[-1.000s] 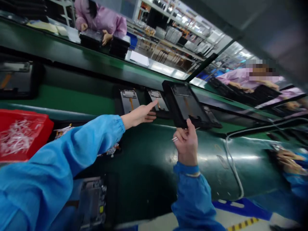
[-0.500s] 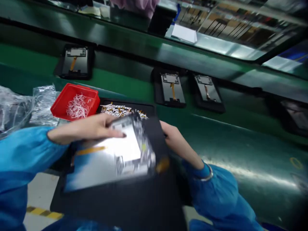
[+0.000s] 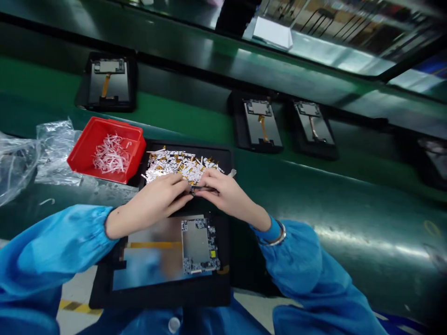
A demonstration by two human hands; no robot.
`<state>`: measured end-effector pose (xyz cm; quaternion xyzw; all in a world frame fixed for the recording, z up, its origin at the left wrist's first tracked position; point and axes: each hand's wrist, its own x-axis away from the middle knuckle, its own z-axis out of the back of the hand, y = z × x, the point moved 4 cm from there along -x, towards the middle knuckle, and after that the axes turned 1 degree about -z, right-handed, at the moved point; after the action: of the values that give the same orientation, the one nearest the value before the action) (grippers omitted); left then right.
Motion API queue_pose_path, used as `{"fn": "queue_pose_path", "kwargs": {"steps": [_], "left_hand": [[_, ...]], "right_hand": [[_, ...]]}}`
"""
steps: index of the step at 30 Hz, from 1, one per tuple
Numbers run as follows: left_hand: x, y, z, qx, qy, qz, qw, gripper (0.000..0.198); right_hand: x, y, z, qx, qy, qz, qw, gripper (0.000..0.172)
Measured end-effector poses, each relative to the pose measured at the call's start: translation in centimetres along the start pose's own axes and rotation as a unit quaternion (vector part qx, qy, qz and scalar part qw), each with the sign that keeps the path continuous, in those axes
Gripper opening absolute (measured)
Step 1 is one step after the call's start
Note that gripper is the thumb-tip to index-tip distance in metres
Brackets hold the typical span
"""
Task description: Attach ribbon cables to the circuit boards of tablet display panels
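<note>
Head camera view, looking down: a person's left hand [image 3: 152, 202] and right hand [image 3: 226, 193] come together at the near edge of a black tray [image 3: 225, 156] heaped with white-and-orange strips [image 3: 174, 163]. Right fingers are narrowed, pinching a small, thin piece [image 3: 193, 190]; left fingertips are also close together, but whether they grip it I cannot tell. That piece lies between the 2 hands, at their fingertips; it looks light and easily bent, best held by its ends. Nearer lies 1 open panel [image 3: 153, 267] with a circuit board [image 3: 197, 246] at right, likely stiff, slick and fragile, best lifted by its black frame [image 3: 164, 298]
</note>
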<state>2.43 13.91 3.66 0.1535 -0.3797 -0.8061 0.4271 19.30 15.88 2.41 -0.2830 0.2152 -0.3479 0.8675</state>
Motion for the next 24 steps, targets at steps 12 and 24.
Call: {"fn": "queue_pose_path", "kwargs": {"steps": [12, 24], "left_hand": [[-0.1, 1.4, -0.6, 0.353, -0.134, 0.057, 0.924, 0.028], [0.4, 1.9, -0.7, 0.332, -0.1, 0.047, 0.937, 0.025]], "right_hand": [[3.8, -4.4, 1.3, 0.134, 0.189, 0.175, 0.957, 0.017], [4.6, -5.0, 1.0, 0.145, 0.171, 0.199, 0.954, 0.028]]}}
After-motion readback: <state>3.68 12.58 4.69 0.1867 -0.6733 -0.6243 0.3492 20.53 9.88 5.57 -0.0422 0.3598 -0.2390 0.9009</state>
